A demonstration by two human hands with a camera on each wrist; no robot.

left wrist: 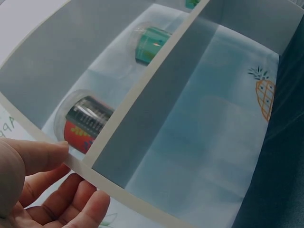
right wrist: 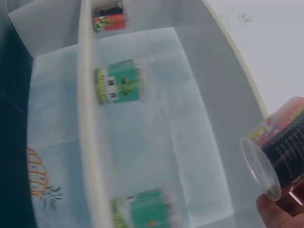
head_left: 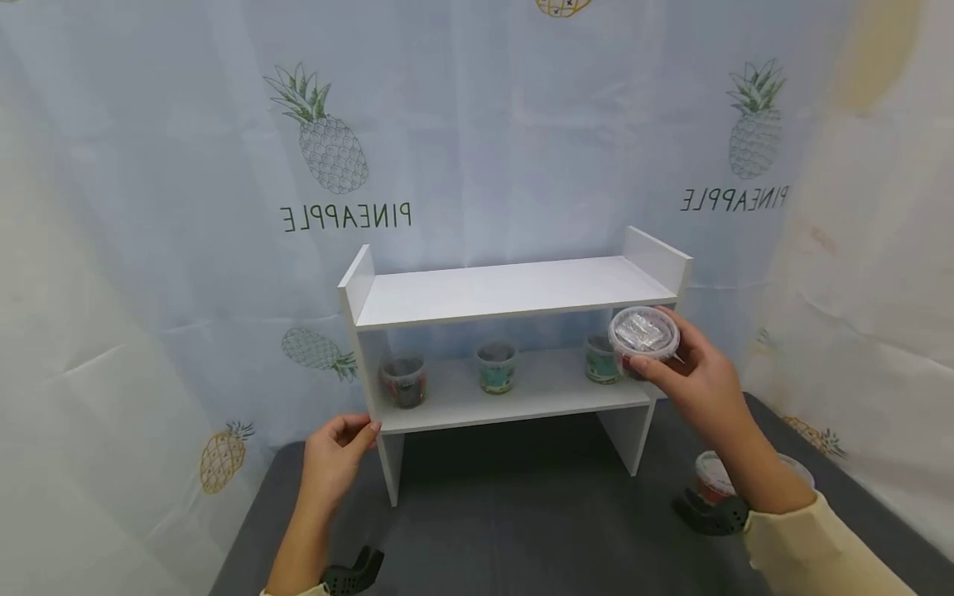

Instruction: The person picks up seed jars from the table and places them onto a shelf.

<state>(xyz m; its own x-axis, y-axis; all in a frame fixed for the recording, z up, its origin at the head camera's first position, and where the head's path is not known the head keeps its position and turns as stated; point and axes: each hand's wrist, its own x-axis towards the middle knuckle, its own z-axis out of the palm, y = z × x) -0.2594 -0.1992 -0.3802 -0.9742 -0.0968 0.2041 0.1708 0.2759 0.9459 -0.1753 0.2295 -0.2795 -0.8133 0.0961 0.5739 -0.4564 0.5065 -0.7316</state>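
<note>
left end: my left hand (head_left: 335,451) has the rack (head_left: 544,385) by the front edge of its left side, thumb against it, other fingers curled. a steadying hold, i judge; how firm, i cannot tell.

just beyond those fingers, on the lower board (head_left: 455,404), a red-and-black tub (head_left: 405,382). farther right of them, about midway along, a green tub (head_left: 497,368). well away from my left fingers but just left of my right ones, a second green tub (head_left: 602,360), partly hidden by what i hold.

right end: the fingers of my right hand (head_left: 701,381) are parted only as wide as the held tub (head_left: 644,333), thumb on the near side. it is in front of the rack's right end, round top tipped toward me; by the right-wrist view, near the front edge of the upper board (head_left: 514,290).

below my right fingers, on the dark table (head_left: 507,513), more tubs (head_left: 714,478), partly behind my forearm.

step in hand, as i judge it: placing the held tub on the rack, not yet set down. next move calls for clearing the board's edge, sparing the green neighbour a knock, levelling the base before my fingers loosen.
</note>
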